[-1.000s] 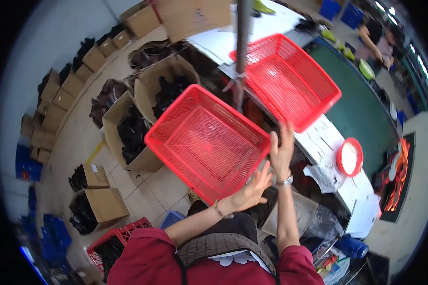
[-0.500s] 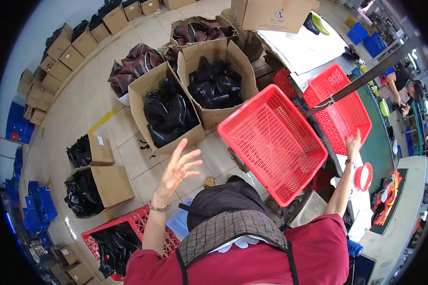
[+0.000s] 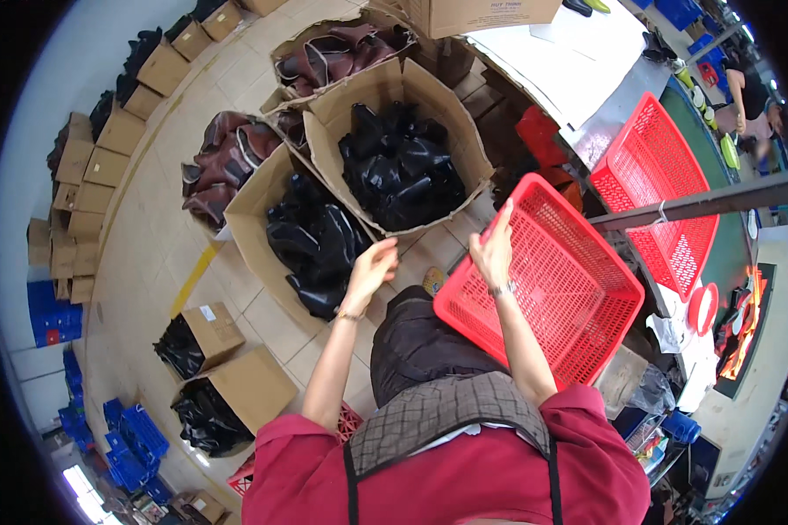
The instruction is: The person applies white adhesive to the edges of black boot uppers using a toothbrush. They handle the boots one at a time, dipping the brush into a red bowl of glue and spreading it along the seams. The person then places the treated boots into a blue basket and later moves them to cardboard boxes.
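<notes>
My left hand [image 3: 373,275] hovers at the near right corner of a cardboard box [image 3: 249,197], its fingers loosely bent and nothing visible in them. Glossy black boot-like pieces [image 3: 315,241] fill that box. My right hand [image 3: 494,252] is over the left rim of an empty red plastic basket [image 3: 556,271], thumb and forefinger spread apart. Whether it touches the rim, I cannot tell. A second cardboard box [image 3: 464,122] behind holds more black pieces [image 3: 401,162].
Dark brown pieces [image 3: 232,162] fill boxes at the back. Another red basket [image 3: 661,184] rests on the right-hand table beside a metal bar [image 3: 709,210]. Smaller cardboard boxes [image 3: 252,389] stand at the lower left. A person [image 3: 749,101] is at the far right.
My right hand has come left from the basket on the table to the nearer basket's rim. My left hand has lowered and moved right, its fingers less spread. The view has shifted.
</notes>
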Demonstrator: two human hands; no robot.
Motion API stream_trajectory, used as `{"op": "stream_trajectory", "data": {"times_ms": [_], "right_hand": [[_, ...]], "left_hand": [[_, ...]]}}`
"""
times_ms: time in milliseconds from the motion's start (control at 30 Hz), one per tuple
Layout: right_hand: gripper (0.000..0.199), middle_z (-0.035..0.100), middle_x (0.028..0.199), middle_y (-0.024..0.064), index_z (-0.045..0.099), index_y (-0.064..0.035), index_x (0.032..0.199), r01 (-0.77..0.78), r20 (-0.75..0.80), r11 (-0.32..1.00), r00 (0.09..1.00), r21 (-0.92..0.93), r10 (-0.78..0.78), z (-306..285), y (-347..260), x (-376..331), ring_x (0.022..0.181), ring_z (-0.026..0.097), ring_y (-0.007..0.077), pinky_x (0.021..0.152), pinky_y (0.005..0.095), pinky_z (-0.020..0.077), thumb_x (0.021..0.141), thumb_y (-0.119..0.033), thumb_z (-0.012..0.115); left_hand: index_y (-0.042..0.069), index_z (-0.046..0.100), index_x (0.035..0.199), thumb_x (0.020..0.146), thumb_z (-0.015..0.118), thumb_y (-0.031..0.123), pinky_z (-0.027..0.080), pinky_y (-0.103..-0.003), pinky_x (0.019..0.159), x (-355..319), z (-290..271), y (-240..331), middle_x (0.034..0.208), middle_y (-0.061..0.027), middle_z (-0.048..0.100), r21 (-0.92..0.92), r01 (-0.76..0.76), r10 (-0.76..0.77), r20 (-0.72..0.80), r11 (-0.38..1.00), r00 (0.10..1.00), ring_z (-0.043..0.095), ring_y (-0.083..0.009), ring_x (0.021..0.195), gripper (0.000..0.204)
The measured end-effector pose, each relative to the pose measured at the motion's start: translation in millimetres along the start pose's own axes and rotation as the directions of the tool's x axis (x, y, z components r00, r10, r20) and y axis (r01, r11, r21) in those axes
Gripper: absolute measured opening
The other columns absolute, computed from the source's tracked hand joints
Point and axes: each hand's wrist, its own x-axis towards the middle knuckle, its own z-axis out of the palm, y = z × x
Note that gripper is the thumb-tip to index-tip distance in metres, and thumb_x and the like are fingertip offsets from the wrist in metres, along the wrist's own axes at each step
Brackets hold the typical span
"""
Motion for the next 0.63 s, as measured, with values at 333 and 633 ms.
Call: {"op": "stream_trajectory", "data": {"times_ms": [333, 633], "right_hand": [[0.093, 0.049, 0.132, 0.032, 0.01, -0.0138, 0.158, -0.036, -0.287, 0.996, 0.958, -0.081, 0.011, -40, 20, 33, 0.071, 0.063, 0.0402, 0.065, 0.0464, 0.0525, 0.076, 0.003, 0.052], [0.097, 0.042, 0.146, 0.0253, 0.015, -0.0162, 0.158, -0.207, -0.259, 0.977, 0.947, -0.047, 0.188, -40, 1, 45, 0.087, 0.066, 0.0413, 0.067, 0.0433, 0.0556, 0.069, 0.005, 0.05]], "left_hand": [[0.01, 0.059, 0.13, 0.096, 0.06, 0.016, 0.055, -0.027, 0.063, 55, -50, 20, 0.102, -0.0054, 0.069, -0.109, 0.292, -0.306, -0.153, 0.95, 0.94, 0.066, -0.0137, 0.074, 0.035], [0.006, 0.06, 0.125, 0.092, 0.063, 0.008, 0.036, -0.033, 0.11, 262, 88, 380, 0.133, -0.0124, 0.056, 0.568, -0.793, 0.876, 0.244, 0.218, 0.416, 0.047, -0.0292, 0.132, 0.034]]}}
